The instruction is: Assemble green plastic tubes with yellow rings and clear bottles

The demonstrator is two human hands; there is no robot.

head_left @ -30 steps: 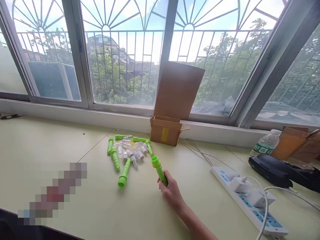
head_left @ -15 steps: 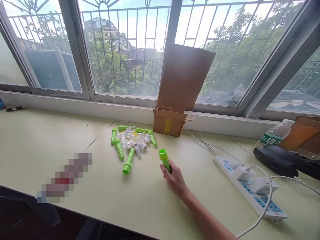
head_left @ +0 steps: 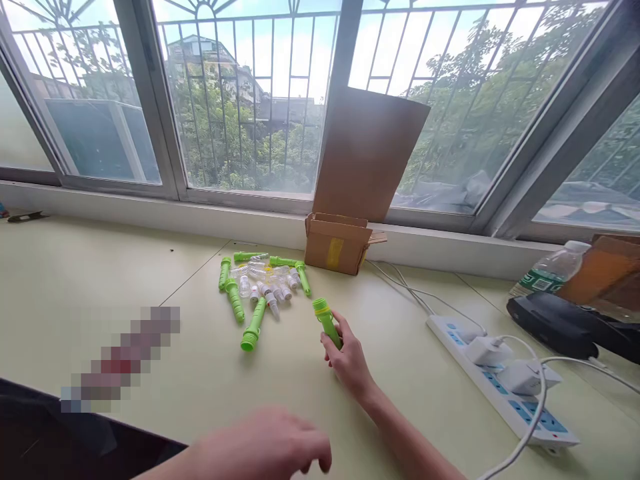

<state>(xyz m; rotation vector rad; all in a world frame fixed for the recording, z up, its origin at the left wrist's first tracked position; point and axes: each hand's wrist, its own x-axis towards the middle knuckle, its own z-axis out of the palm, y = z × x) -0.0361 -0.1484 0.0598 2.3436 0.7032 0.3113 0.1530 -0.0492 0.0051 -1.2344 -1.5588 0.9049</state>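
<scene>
My right hand (head_left: 349, 361) is closed around a green plastic tube (head_left: 326, 320), holding it tilted with its wide cap end up, just above the pale table (head_left: 90, 287). My left hand (head_left: 265, 445) comes in at the bottom edge, palm down, fingers loosely curled and blurred, holding nothing that I can see. Beyond both hands lies a small pile of more green tubes (head_left: 251, 327) and several small clear bottles (head_left: 265, 287).
An open cardboard box (head_left: 336, 244) stands against the window sill with a cardboard sheet (head_left: 367, 153) leaning behind it. A white power strip (head_left: 500, 380) with chargers and cables lies to the right. A water bottle (head_left: 547, 270) and a black device (head_left: 550, 323) sit at far right.
My left hand has come into view at the bottom. The right hand stays closed on the green tube, which has shifted slightly left and tilted. The camera has dipped down since the earliest frame.
</scene>
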